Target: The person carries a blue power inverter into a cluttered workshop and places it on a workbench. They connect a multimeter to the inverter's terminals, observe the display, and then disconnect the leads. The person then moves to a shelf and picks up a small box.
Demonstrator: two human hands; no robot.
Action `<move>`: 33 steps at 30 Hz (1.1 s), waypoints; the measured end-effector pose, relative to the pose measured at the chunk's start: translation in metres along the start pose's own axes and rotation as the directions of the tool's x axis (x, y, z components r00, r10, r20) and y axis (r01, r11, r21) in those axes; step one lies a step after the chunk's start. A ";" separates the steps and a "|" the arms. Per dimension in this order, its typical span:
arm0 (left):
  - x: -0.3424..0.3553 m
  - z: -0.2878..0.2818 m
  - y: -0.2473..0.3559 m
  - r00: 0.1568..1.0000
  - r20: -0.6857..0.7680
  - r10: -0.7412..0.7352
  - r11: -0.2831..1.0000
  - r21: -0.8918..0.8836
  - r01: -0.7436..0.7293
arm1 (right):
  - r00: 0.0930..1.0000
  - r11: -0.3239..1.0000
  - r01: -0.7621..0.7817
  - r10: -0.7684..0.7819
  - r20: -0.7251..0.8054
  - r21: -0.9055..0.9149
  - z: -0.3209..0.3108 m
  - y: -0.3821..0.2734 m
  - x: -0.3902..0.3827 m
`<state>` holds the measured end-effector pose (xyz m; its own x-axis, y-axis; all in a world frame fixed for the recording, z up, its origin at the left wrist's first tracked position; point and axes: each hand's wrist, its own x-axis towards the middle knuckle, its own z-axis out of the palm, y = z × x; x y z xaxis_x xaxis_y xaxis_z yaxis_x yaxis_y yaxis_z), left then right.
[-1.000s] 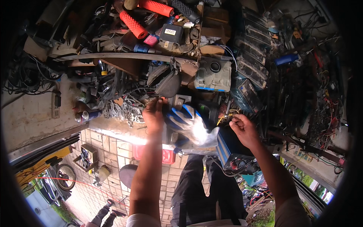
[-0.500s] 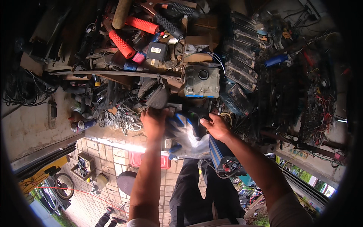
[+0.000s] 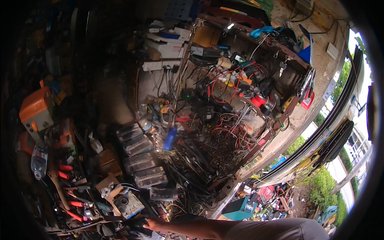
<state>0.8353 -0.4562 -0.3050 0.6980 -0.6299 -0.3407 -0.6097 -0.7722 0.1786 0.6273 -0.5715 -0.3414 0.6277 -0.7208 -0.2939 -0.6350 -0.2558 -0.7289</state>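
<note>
My right hand [image 3: 153, 225] is low in the head view, its forearm coming in from the right under a grey sleeve. Its fingers close on the edge of a black object [image 3: 138, 227], most of which is dark and cut off by the lower rim, so its kind does not show. My left hand is out of view. Just beyond the right hand sits a dusty box-shaped part with a round black opening [image 3: 127, 204]. Several tools with red grips [image 3: 75, 204] lie to the left of it.
Dusty battery-like blocks [image 3: 150, 176] stand in a row beyond the hand. A blue cylinder [image 3: 170, 138] lies near them. An open cabinet holds tangled red wires [image 3: 224, 96] and a red spool [image 3: 259, 100]. At left are an orange-topped case [image 3: 37, 110] and a clear bottle [image 3: 39, 162].
The view has swung right and up, toward the wire-filled cabinet. My left hand and the blue-edged, shiny item between my hands have left the picture. My right hand now shows at the lower edge.
</note>
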 end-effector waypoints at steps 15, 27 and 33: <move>-0.072 -0.074 0.128 0.922 -0.092 0.375 0.865 -0.322 -0.384 | -0.132 0.993 0.120 0.003 -0.991 -0.013 -0.715 -0.051 -0.133; -0.130 -0.097 0.153 0.976 -0.057 0.209 0.906 -0.364 -0.215 | 0.142 0.643 0.424 0.648 -0.748 0.638 -0.822 -0.018 -0.076; -0.158 -0.100 0.153 0.985 -0.047 0.168 0.903 -0.394 -0.173 | 0.380 0.209 0.737 0.657 -0.651 0.642 -0.795 -0.076 -0.096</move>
<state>0.6692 -0.4836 -0.1312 0.6025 -0.7540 -0.2617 -0.5231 -0.6207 0.5840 0.2576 -0.9950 0.2339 -0.4720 -0.8612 -0.1886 0.6191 -0.1715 -0.7663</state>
